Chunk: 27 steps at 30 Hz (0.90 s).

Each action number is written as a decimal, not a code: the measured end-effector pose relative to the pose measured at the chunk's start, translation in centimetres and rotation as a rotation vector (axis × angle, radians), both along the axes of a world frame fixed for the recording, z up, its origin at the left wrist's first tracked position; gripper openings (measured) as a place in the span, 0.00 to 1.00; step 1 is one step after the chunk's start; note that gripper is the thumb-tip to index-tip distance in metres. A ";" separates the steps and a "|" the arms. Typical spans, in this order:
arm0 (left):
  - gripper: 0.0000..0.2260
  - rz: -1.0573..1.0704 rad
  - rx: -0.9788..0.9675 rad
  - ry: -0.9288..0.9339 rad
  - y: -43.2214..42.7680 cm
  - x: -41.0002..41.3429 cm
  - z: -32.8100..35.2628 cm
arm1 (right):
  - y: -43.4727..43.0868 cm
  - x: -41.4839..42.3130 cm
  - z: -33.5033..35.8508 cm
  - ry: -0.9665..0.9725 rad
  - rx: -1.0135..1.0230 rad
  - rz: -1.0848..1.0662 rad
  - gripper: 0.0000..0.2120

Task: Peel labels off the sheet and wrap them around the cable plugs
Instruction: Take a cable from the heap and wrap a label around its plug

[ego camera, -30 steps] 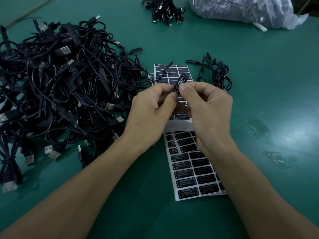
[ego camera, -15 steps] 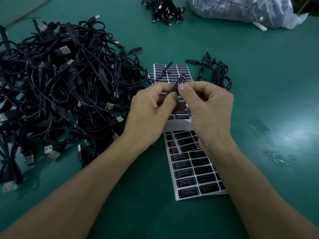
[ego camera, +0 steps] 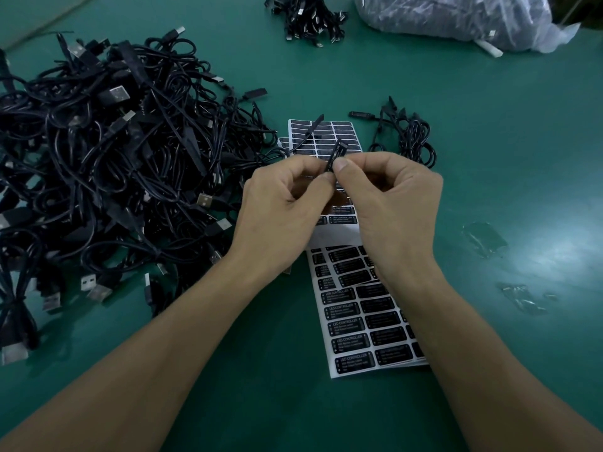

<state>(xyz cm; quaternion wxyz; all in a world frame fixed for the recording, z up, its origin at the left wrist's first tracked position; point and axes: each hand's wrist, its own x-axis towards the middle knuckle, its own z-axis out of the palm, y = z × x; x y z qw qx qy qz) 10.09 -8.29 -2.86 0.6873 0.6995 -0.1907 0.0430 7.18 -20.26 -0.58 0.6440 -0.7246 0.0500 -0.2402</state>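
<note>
A large tangle of cables (ego camera: pixel 98 158) is seen at nine o'clock of the hands, spread over the green counter (ego camera: pixel 505 141). The left hand (ego camera: pixel 280 216) is held with its fingers (ego camera: pixel 321 182) curled, and the lower end of a plug (ego camera: pixel 336 153) is pinched between thumb and forefinger. The plug is held up off the counter between the two hands. Its long axis is tilted from seven to one o'clock, and its free tip stands out past the fingertips toward one o'clock. White print is seen along its side, so a label is judged to be on it already and to be in the course of being pressed round. The right hand (ego camera: pixel 394 207) is closed likewise: its thumb tip is pressed on the plug from the three o'clock side, and the other fingers are curled in. Both hands are equally near, so the coming move is judged to be a roll about that tilted axis. A sheet (ego camera: pixel 368 318) lies at six o'clock of the hands, partly hidden by the right wrist. A small bundle (ego camera: pixel 408 138) lies at one o'clock, film scraps (ego camera: pixel 483 238) at four o'clock, and a bag (ego camera: pixel 456 17) at the far edge.
</note>
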 end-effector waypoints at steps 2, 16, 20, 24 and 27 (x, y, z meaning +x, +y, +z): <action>0.09 0.001 0.012 -0.007 0.0 0.0 0.1 | -0.1 -0.1 0.1 -0.007 -0.027 -0.002 0.04; 0.10 0.006 0.015 -0.014 0.1 0.0 0.2 | -0.6 0.2 -0.3 -0.017 -0.054 -0.041 0.11; 0.10 0.026 0.074 -0.046 0.1 -0.1 0.3 | -0.5 0.5 -0.2 -0.033 0.033 0.030 0.06; 0.08 0.055 0.092 -0.046 0.0 -0.3 0.2 | -0.6 0.5 -0.3 -0.029 0.025 0.048 0.03; 0.10 0.068 0.159 -0.113 0.1 -0.4 0.2 | -0.5 0.4 -0.1 -0.033 -0.012 0.064 0.10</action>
